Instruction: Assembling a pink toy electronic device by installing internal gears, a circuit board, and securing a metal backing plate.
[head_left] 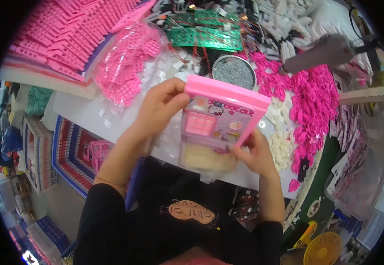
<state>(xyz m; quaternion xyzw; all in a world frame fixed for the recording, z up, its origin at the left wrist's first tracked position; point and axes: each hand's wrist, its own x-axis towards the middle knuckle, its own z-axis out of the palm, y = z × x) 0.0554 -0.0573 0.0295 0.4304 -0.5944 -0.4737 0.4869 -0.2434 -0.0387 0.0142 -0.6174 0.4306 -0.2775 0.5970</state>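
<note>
Both my hands hold up a pink plastic toy case (223,117) with a printed cartoon front, tilted above the worktable. My left hand (163,104) grips its upper left corner, thumb in front. My right hand (258,152) closes on its lower right edge. Just below the case shows a pale yellowish block (207,157), blurred; whether it is joined to the case I cannot tell. Beyond the case stands a round metal tin (234,71) full of small silvery pieces that look like screws.
A grey powered driver (320,54) hangs at the right over heaped magenta parts (313,106) and cream parts (282,132). Green circuit boards (205,37) with wires lie at the back. Bagged pink grids (130,62) and stacked pink panels (64,35) fill the left. A blue-rimmed crate (70,152) stands below.
</note>
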